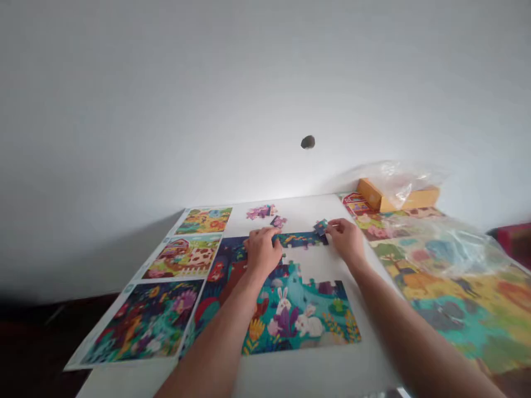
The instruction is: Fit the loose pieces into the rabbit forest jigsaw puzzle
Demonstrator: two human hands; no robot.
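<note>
One piece [321, 227] is pinched in the right hand [344, 237] at the puzzle's [290, 326] far edge; left hand [264, 249] there, grip unclear.

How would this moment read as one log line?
left hand: on puzzle; right hand: holding piece; loose pieces: beyond puzzle; puzzle: unfinished

There are two hands [264, 249] [347, 240], one unfinished puzzle [290, 326], one orange box [370, 194] and three scenes [147, 320] on the leftmost sheet [76, 363].

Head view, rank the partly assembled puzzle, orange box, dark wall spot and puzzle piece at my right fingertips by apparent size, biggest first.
1. Partly assembled puzzle
2. Orange box
3. Puzzle piece and dark wall spot: too alike to rank
</note>
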